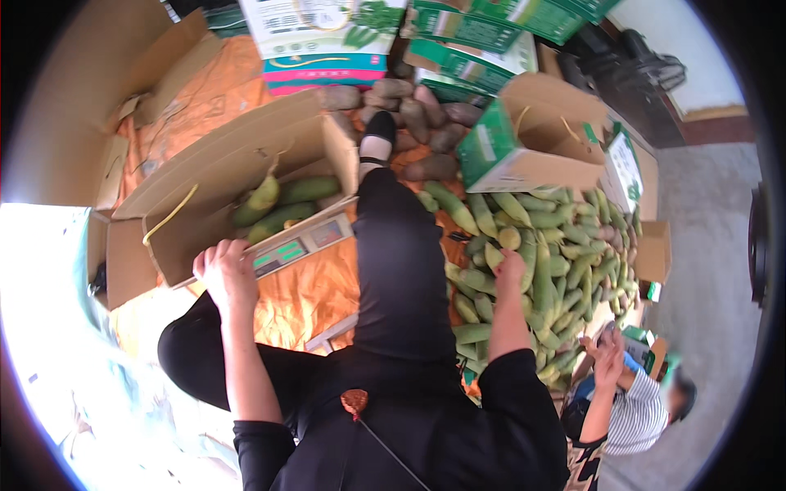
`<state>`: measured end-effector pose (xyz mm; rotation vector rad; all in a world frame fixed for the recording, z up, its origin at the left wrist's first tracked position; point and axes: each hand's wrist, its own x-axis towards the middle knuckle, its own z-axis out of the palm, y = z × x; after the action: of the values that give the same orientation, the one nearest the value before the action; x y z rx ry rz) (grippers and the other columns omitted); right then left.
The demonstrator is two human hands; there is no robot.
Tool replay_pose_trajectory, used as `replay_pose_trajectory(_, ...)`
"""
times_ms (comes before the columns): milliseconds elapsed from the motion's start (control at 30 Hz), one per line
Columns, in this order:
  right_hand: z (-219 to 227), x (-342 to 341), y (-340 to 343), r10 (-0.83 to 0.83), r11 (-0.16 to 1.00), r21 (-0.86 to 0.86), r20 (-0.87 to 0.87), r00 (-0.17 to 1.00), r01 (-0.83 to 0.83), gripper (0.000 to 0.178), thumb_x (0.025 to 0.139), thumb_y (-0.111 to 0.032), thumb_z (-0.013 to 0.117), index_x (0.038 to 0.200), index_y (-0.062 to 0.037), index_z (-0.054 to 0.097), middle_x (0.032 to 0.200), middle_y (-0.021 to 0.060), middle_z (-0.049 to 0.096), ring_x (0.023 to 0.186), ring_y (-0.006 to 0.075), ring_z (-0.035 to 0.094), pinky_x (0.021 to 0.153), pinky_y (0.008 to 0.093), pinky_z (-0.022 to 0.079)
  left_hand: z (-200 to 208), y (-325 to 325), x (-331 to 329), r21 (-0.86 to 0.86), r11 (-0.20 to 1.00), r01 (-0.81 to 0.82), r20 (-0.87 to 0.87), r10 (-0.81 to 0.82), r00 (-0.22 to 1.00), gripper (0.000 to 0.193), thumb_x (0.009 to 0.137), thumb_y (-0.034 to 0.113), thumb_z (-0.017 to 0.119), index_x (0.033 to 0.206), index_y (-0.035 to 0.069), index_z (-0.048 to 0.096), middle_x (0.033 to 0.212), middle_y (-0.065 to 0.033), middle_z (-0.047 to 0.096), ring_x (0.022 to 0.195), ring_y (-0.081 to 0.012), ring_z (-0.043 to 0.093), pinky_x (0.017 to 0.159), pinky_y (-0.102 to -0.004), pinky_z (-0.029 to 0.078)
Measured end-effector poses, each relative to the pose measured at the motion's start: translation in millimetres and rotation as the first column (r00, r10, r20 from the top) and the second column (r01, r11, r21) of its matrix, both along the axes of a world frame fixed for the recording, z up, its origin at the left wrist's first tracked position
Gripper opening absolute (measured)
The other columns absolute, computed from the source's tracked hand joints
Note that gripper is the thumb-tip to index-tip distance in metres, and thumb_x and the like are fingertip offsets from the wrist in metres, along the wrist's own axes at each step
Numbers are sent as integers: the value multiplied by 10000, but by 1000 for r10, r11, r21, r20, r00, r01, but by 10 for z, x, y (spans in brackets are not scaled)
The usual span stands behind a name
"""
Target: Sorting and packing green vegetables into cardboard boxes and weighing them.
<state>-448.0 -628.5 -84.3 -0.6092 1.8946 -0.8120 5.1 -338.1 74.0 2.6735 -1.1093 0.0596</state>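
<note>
On the left an open cardboard box (237, 135) lies with several long green radishes (282, 219) inside. My left hand (227, 270) is closed over the near edge of this box, at its left corner. To the right spreads a big heap of green radishes (565, 274), green with paler ends. At the heap's left side my right hand (511, 272) has its fingers closed round a green radish (494, 256); the hand covers part of it. My leg and dark shoe stretch out between box and heap.
Purple-brown roots (415, 119) lie beyond my foot. An open green and white carton (524, 135) stands behind the heap, with more cartons (483, 45) farther back. An orange sheet (303, 299) covers the ground. Another person (639, 409) sits at the lower right.
</note>
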Motion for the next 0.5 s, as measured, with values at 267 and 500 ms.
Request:
replay_pose_trajectory(267,891,431,-255,214,905,-314,-248,945,-287,153,869,-152,565,920,-35,650,721,15,543,471,82,377,449,236,338,48,11,8,-24,1000,-17,-30,16,999,113,708,107,712,812,119,673,828,-30,624,880,-246,572,966,-425,353)
replay_pose_trajectory(500,2253,1376,-39,507,635,-577,-191,840,-514,175,934,-158,576,921,-2,654,719,2,546,521,41,348,496,224,343,8,15,12,-45,999,-25,-18,24,1000,108,700,91,708,796,119,669,814,-21,618,880,-236,572,972,-441,345)
